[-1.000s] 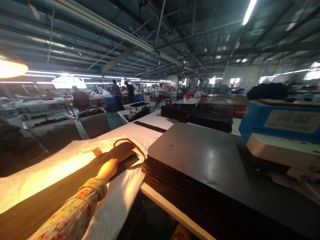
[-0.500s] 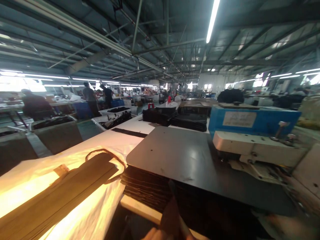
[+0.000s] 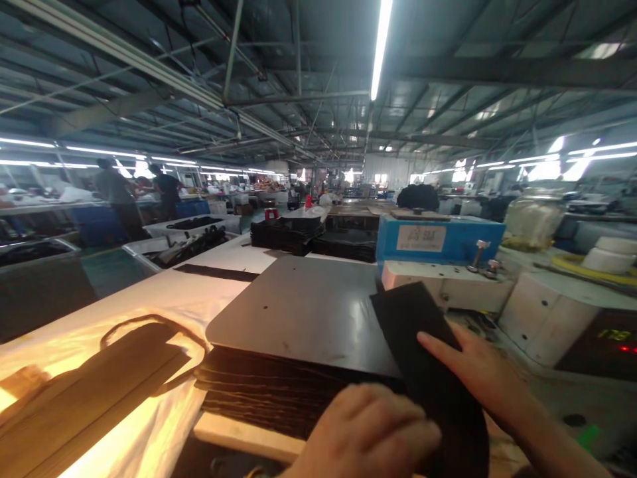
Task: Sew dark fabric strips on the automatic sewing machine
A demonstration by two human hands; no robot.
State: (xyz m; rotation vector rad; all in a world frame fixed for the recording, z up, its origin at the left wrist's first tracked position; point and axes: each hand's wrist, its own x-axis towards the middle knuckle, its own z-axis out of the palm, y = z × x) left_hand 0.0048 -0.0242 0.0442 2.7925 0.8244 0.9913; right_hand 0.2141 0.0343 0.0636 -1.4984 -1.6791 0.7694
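Observation:
Both my hands hold a narrow black sheet (image 3: 423,358) tilted over the right edge of a stack of black boards (image 3: 298,318). My left hand (image 3: 368,431) is curled on the sheet's near end at the bottom of the view. My right hand (image 3: 478,378) lies against its right side, fingers stretched along the surface. The stack's top board is smooth and glossy, with many thin layers under it.
A pile of brown strips with a loop handle (image 3: 94,392) lies on white plastic at the left. A blue and white machine (image 3: 438,259) stands behind the stack. More black stacks (image 3: 293,236) sit farther back. Two people (image 3: 117,199) stand at far left benches.
The view swung right. My left hand left the brown strips, and both hands came up holding the black sheet over the stack's right edge.

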